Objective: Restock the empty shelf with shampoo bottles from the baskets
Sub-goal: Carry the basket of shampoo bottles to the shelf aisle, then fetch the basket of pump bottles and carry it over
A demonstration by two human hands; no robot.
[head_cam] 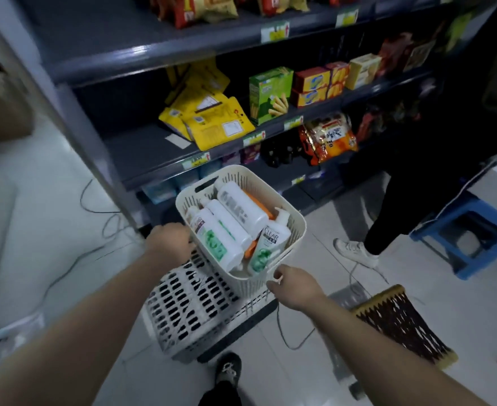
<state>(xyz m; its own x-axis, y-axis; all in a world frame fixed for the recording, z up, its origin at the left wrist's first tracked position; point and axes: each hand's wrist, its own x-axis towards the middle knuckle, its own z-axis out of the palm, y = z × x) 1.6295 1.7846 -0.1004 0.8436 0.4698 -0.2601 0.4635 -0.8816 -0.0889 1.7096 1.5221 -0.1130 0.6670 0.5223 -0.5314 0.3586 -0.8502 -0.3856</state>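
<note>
Right, I have a cream basket (292, 227) held between both hands, in front of the dark shelving unit (141, 57). My left hand (169, 241) is curled closed on the basket's near-left rim; my right hand (295, 287) grips the near-right corner, fingers folded around the edge. The shampoo bottles (232, 221) lie jumbled inside it, mostly white with green labels, one marked CLEAR (270, 244), so they sit directly between my two hands.

Below the basket rests a larger slotted crate (188, 312) on the tiled floor (65, 218), its near edge close to my shoe (228, 369). The bare stretch of shelf (136, 153) opens to the left of the yellow pouches (209, 121), just beyond the basket's far rim, with a grey upright post (92, 142) bounding it on the left. To the right, another person's leg (387, 218) and white shoe (355, 252) stand near, and a blue stool (469, 232) beyond narrows that side. Cables (103, 227) trail across the floor at left.
</note>
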